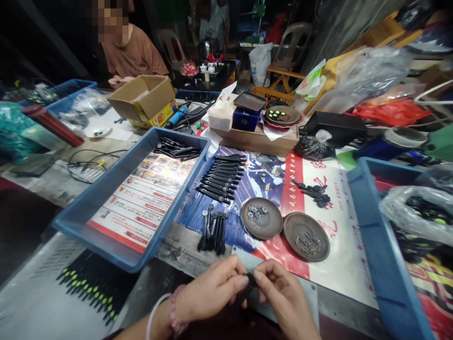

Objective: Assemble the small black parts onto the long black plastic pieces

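At the front edge of the table my left hand [215, 285] and my right hand [279, 288] meet, fingertips pinched on a small black plastic part [250, 282]. Fingers cover most of that part, so its full shape is hidden. Just beyond lie a bunch of black handle-like pieces [214, 231] and a neat row of similar black pieces [221, 177]. One brown dish [255, 226] holds small round grey parts; a second brown dish [307, 252] holds small thin metal pieces. A loose cluster of black parts [314, 192] rests on the red and white poster.
A blue tray [141, 259] with black parts stands on the left, another blue bin [384, 264] on the right. Black pieces with yellow-green tips [88, 288] lie at lower left. Behind are a cardboard box [141, 101], a wooden box [258, 140] and a seated person [134, 54].
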Available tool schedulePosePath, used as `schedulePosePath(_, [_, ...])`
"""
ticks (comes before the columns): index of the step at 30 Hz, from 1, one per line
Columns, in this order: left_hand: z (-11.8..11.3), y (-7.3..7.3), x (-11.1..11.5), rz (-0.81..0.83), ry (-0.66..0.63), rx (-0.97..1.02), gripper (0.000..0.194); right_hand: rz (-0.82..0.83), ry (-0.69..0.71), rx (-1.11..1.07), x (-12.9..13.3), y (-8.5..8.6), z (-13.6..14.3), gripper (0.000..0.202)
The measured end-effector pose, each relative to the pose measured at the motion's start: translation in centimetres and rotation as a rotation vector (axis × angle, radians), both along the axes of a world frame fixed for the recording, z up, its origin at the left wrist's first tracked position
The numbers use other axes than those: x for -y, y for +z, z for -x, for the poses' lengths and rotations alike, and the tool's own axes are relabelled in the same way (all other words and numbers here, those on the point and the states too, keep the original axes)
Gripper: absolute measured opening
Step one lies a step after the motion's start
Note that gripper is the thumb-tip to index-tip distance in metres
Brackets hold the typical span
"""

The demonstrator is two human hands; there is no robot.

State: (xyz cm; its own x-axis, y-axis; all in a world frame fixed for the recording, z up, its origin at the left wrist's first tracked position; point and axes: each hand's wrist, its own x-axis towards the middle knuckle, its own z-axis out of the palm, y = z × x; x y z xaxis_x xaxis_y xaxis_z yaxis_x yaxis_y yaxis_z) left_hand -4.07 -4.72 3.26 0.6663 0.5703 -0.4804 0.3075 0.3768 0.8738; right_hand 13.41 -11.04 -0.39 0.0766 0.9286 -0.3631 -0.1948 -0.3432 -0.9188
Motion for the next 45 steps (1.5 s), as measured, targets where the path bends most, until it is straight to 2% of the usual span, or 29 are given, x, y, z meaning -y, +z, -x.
schedulePosePath(6, [-1.0, -0.4, 0.1, 0.069, 0.019, -0.043, 0.014, 0.058, 0.03, -0.068, 0.2, 0.3, 0.2, 0.036])
schedulePosePath(12, [-1.9, -0.9, 0.6, -0.114, 0.05, -0.142, 0.01, 0.048, -0.014, 0.026, 0.3, 1.1, 0.0, 0.039])
schedulePosePath(14, [-2.3, -1.0, 0.7, -0.045, 0.102, -0.07, 0.009, 0.046, 0.01, 0.023, 0.1, 1.1, -0.4, 0.037])
schedulePosePath(17, [-2.7, -1.2, 0.6, 0.187, 0.134, 0.069, 0.012, 0.016, 0.036, -0.05, -0.1, 0.5, -0.8, 0.033])
schedulePosePath(20, [-2.8, -1.3, 0.3, 0.381, 0.098, 0.2, 0.022, 0.004, 0.029, -0.28, -0.2, -0.6, -0.7, 0.032])
schedulePosePath(24, [-2.6, -1.1, 0.2, 0.506, 0.093, 0.345, 0.031, 0.004, 0.083, -0.544, 0.1, -1.6, -0.3, 0.031])
schedulePosePath(27, [-2.8, -1.0, 0.1, 0.497, 0.2, 0.426, 0.031, -0.03, 0.087, -0.492, 0.3, -1.5, -0.1, 0.035])
schedulePosePath(30, [-3.3, -0.6, -0.1, 0.415, 0.452, 0.465, 0.025, -0.043, 0.068, -0.389, 0.3, -1.0, 0.3, 0.053])
schedulePosePath(33, [-3.9, -0.3, -0.4, 0.402, 0.646, 0.435, 0.024, -0.033, 0.09, -0.315, 0.4, -0.7, 1.2, 0.06])
schedulePosePath(38, [-4.5, 0.0, -0.2, 0.365, 0.744, 0.429, 0.025, 0.015, 0.082, -0.249, 0.5, -1.0, 2.3, 0.055])
schedulePosePath(41, [-4.7, 0.2, 0.1, 0.333, 0.785, 0.445, 0.025, 0.075, 0.107, -0.202, 0.6, -1.2, 2.2, 0.04])
schedulePosePath(45, [-4.6, 0.0, 0.2, 0.294, 0.764, 0.42, 0.024, 0.065, 0.124, -0.215, 0.4, -1.2, 2.5, 0.041])
